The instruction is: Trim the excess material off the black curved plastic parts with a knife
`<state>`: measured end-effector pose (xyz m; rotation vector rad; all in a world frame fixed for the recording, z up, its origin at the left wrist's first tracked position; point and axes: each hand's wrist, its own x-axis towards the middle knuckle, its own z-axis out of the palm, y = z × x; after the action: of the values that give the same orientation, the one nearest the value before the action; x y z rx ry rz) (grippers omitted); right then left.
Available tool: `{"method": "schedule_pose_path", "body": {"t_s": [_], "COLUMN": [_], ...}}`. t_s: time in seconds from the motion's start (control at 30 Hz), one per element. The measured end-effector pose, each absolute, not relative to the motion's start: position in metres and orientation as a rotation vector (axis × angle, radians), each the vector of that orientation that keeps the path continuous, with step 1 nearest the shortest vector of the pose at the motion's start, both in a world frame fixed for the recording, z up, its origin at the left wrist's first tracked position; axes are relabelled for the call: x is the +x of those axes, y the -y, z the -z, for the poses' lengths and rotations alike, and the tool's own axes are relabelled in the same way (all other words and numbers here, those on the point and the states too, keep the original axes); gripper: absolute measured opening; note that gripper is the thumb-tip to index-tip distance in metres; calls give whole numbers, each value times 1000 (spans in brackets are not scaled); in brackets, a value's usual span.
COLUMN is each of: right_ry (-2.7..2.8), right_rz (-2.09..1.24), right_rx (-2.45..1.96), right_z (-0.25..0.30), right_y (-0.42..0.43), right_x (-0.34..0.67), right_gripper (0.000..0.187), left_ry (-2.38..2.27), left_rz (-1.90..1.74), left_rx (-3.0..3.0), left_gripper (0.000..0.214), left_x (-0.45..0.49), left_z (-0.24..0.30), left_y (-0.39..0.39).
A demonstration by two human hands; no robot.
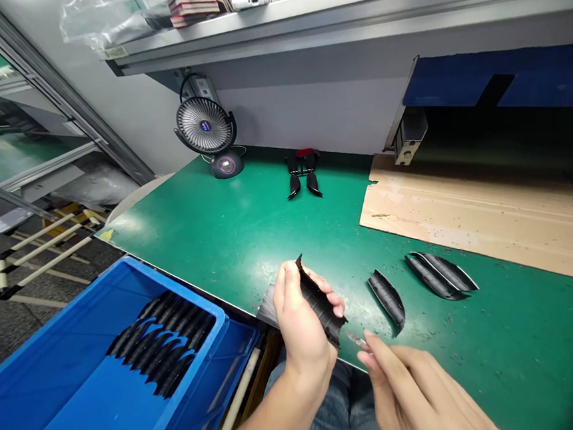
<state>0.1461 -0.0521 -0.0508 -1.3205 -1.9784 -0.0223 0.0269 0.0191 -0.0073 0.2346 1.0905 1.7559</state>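
Observation:
My left hand grips a curved black ribbed plastic part above the near edge of the green table. My right hand is just to its right, pinching a small thin blade-like tool whose tip points at the part's lower end. One similar black part lies on the table right of my hands. Two more lie together farther right.
A blue bin at lower left holds several black parts in a row. A small black fan and black-red cutters stand at the table's back. Cardboard sheet covers the right rear. A shelf hangs overhead.

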Motion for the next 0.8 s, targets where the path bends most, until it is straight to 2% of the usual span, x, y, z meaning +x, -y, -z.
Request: {"method": "schedule_pose_path", "body": {"t_s": [0.07,0.2,0.27,0.33,0.43,0.53,0.67,0.73,0.8], "right_ry": [1772,1422,1402,1432,1479,1432,1384,1426,1457], "right_rz": [-232,-1026,-1219,-1152,-839,-677,-838,-948,-984], "right_rx": [-1330,-1427,-1409,-1404,-1439,-1534,-1573,-1520,-1489], "right_z": [57,60,53,45,38,42,50,50,47], "right_y": [49,34,27,26,34,39,32,30,33], "right_x": [146,139,136,136,141,147,146,145,144], "right_gripper": [29,29,31,33,26,22,29,32,32], "left_ry": [-1088,-1014,-966,-928,-847,-762,-722,-738,-732], "left_rz": [-1759,-1679,-1632,-1676,-1812,-1746,-1523,-1548,-1566], "left_rx": [239,392,540,574,311,152,419,421,176], "left_gripper": [29,30,31,30,27,29,41,34,28], "left_x": [28,39,43,41,27,18,34,41,38], "left_z": [9,13,15,18,21,22,20,20,19], "left_y": [-18,-8,-5,-10,-27,-36,-22,-19,-23]}}
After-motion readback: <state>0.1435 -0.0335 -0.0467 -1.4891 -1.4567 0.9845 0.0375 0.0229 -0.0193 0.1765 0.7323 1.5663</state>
